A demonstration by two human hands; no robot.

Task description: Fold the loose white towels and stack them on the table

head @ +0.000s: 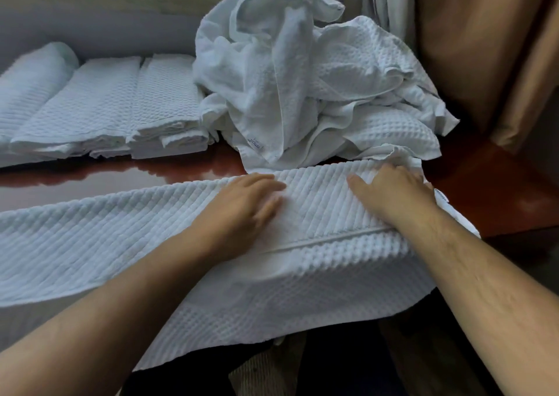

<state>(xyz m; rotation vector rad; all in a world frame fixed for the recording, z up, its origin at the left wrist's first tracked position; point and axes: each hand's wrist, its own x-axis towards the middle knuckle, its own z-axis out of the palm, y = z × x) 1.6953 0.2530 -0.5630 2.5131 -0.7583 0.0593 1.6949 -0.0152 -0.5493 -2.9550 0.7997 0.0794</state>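
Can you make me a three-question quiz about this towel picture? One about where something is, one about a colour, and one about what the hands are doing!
1. Where is the heap of loose towels?
A. On the floor
B. On the table, behind the spread towel and to the right of the folded towels
C. Hanging on a hook

2. What colour is the table?
A. Green
B. Yellow
C. Reddish-brown

3. What are the left hand and the right hand doing?
A. Resting on the spread towel
B. Holding a cup
C. Waving in the air

Answers:
1 B, the crumpled heap sits at the back of the table beside the folded towels.
2 C, the shiny bare strip between the towels is reddish-brown.
3 A, both hands lie on the spread towel's ribbed top.
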